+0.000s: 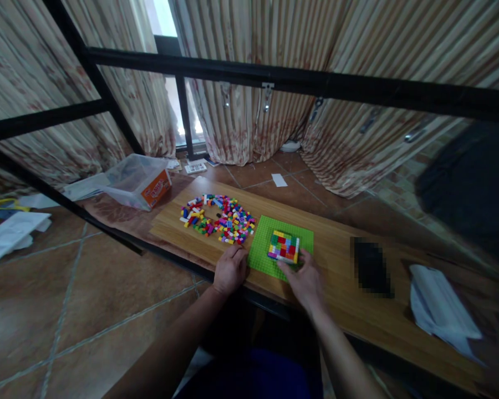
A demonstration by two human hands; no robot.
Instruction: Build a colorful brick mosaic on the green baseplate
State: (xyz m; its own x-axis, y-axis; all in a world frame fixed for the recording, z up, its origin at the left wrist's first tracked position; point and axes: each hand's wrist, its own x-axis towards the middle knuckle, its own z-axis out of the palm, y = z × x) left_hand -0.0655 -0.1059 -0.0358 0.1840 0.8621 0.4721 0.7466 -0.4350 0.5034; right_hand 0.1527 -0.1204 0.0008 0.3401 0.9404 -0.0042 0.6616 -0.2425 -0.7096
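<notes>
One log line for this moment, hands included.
left hand: beside green board | right hand: at near-right corner of brick block | brick block: on board | loose bricks: left of board

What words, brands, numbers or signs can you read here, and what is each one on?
Nothing reads clearly.
Orange label on the clear plastic box: lettering, too blurred to read.
White flat item near the curtains: dark print, too small to read.
Brick build and green baseplate: no lettering can be made out.

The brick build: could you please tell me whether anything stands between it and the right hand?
Nothing visible does: the right hand is at the near right corner of the brick build, on the green baseplate.
</notes>
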